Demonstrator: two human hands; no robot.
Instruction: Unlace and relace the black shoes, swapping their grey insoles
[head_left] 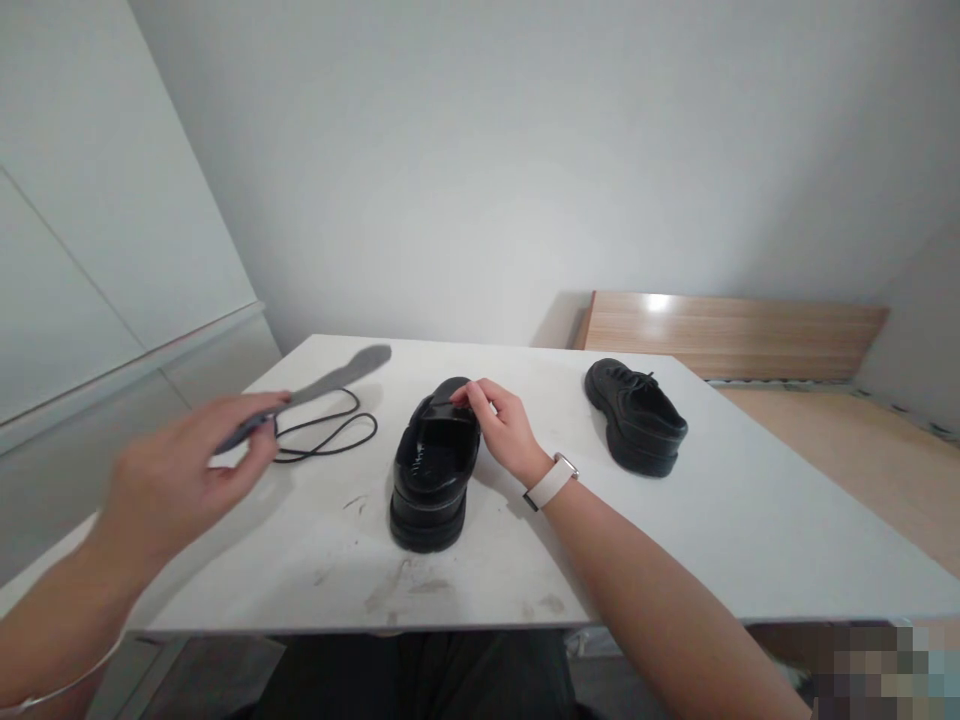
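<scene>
My left hand [187, 460] is closed around one end of a thin grey insole [337, 375], held up above the left side of the table and seen nearly edge-on. In front of me a black shoe [429, 500] stands upright with its heel toward me; its opening is wide and no lace shows in it. My right hand [501, 425] pinches the tongue [446, 408] of this shoe at the far end of the opening. Beneath the insole, a loose black shoelace [330, 447] lies in loops on the table.
A second black shoe [637, 418], with its lace in, stands on the right of the white table [555, 400]. Dark smudges mark the tabletop near its front edge. Behind to the right is a wooden bed frame [735, 335]; a white cabinet [112, 250] stands at the left.
</scene>
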